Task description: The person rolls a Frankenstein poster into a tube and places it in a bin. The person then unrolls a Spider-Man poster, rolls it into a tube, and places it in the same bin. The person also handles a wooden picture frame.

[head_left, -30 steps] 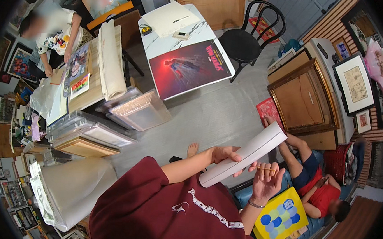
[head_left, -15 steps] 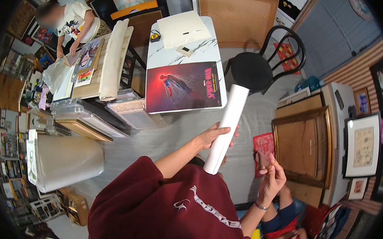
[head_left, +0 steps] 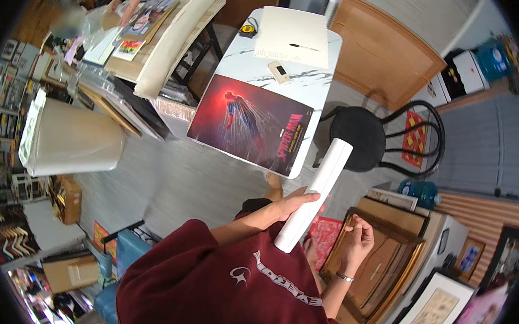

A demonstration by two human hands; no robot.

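My left hand (head_left: 292, 205) is wrapped round a white paper roll (head_left: 324, 178), held at a slant in front of my chest. Raised off to the right, clear of the roll, my right hand (head_left: 359, 238) has its fingers curled in a pinch; whatever it may hold is too small to tell. Beyond the roll, a red and dark superhero poster (head_left: 244, 122) lies flat on the white marble-patterned table (head_left: 236, 62). Farther back on that table are a cream sheet (head_left: 291, 30) with a pen (head_left: 305, 47) on it, a small beige object (head_left: 278, 72) and a yellow-black tape measure (head_left: 248, 29).
A black chair (head_left: 357, 138) stands right of the table. Ornate frames (head_left: 384, 264) lean at the right. On the left are a wooden worktable (head_left: 122, 67) with a long cream roll (head_left: 178, 41), a large plastic-wrapped stack (head_left: 77, 136), and another person's hands (head_left: 126, 14).
My view has turned, so the table appears tilted and farther right. The roll stays in my left hand. My right hand remains raised with fingers curled. A seated person at lower right has left view.
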